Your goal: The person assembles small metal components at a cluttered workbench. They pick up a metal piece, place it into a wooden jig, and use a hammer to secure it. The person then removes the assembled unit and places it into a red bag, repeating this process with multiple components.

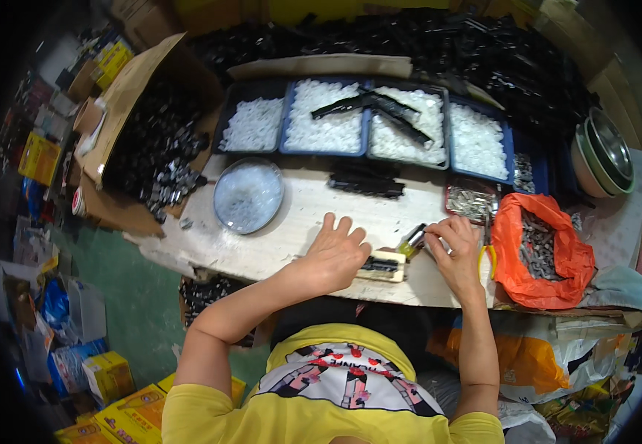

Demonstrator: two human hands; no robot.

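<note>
My left hand point(335, 255) is closed, its fingers curled down at the left end of a small cream block point(390, 277). Whatever its fingertips grip is hidden. A dark narrow part point(380, 264) lies on the block. My right hand point(455, 248) is to the right of the block, thumb and forefinger pinched together. At those fingertips is the end of a short tool with a yellow, silver and black body point(411, 241); I cannot tell whether they hold it or something tiny. Beyond my hands, a bundle of black strips point(366, 184) lies on the white table point(307, 194).
Trays of small white pieces point(327, 118) line the back, with black strips across two. A round dish point(248, 195) stands left, near a carton of black parts point(159, 140). To the right are a box of metal pieces point(472, 200), yellow-handled scissors point(492, 260) and an orange bag point(509, 244).
</note>
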